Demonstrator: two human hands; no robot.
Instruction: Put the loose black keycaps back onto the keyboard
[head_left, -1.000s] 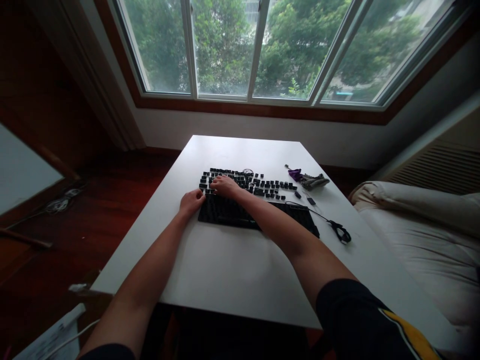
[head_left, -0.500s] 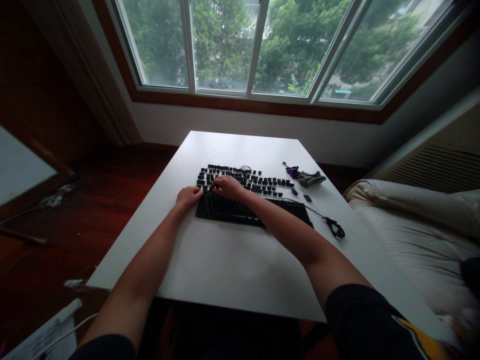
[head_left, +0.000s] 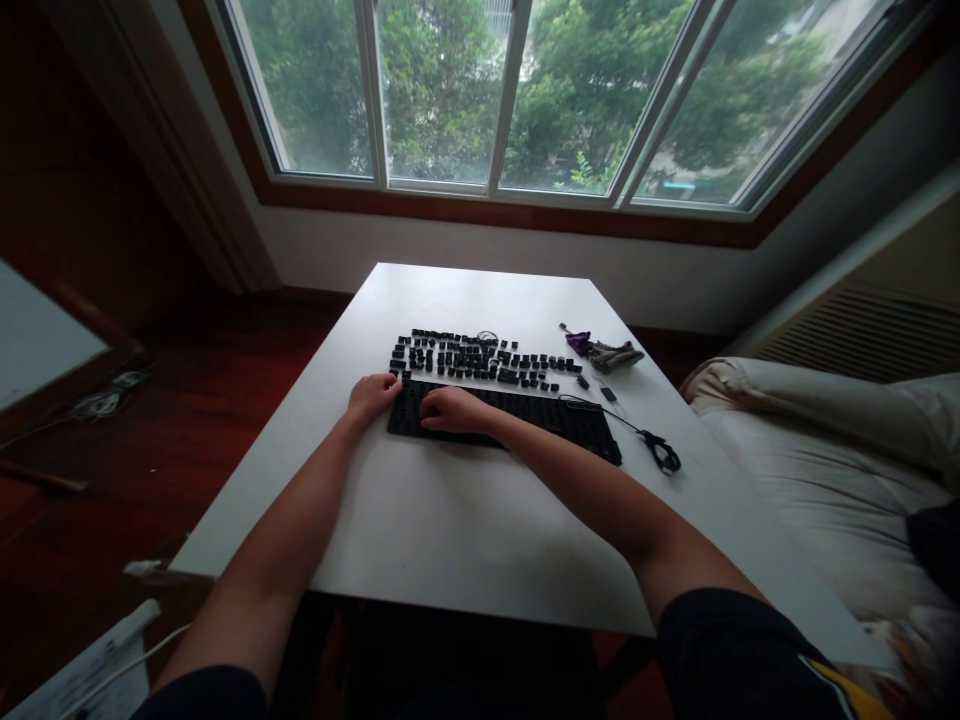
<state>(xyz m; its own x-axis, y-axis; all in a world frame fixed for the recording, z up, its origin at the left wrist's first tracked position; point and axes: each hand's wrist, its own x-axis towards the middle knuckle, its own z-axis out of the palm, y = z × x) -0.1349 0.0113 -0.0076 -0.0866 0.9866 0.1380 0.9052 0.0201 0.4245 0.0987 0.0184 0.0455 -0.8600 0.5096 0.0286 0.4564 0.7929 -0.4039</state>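
Observation:
A black keyboard [head_left: 555,425] lies across the white table, its near edge towards me. My left hand [head_left: 373,395] is closed at the keyboard's upper left corner, fingers curled against it. Over the left part of the keys my right hand [head_left: 454,409] is bent down with its fingers pressed together. Whatever those fingertips hold is hidden beneath the hand. Just beyond the keyboard, many loose black keycaps [head_left: 469,355] are laid out in uneven rows on the table.
A black coiled cable [head_left: 660,453] lies right of the keyboard. Farther back on the right are a grey cloth-like bundle [head_left: 615,357], a purple item [head_left: 579,343] and a small dark piece [head_left: 609,394]. A white table [head_left: 450,540] stands before a window, with a pale sofa [head_left: 795,470] beside it.
My right hand has come back towards me, from above the loose keycaps to over the left part of the keyboard. My left hand has stayed at the corner.

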